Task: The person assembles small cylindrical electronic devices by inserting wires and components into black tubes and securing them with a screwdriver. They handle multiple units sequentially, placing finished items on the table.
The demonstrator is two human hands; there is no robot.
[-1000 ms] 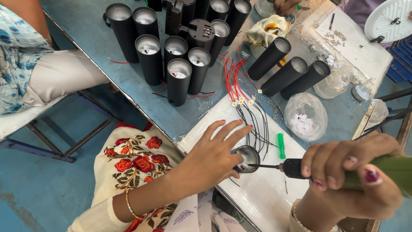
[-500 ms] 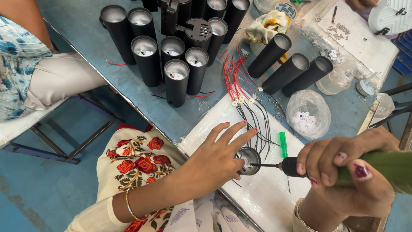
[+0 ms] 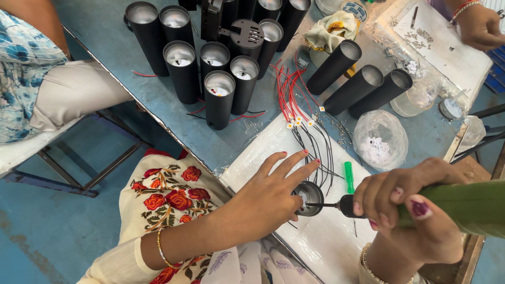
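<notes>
Head view: left hand (image 3: 268,197) splayed flat, right hand (image 3: 415,215) fisted.

Bunch of black tubes (image 3: 181,58) standing upright near the table's (image 3: 105,31) far left edge, three more (image 3: 363,87) lying tilted toward the middle. Red and black wires (image 3: 297,100) fan out between them. Clear bag (image 3: 380,139) of small white bits by the right edge, yellowish rag (image 3: 329,31) near the far edge.

We see a small round metal cup (image 3: 308,198) lying mouth-up on the white sheet (image 3: 336,247), a green-handled screwdriver (image 3: 463,208) lying level, tip inside it.
</notes>
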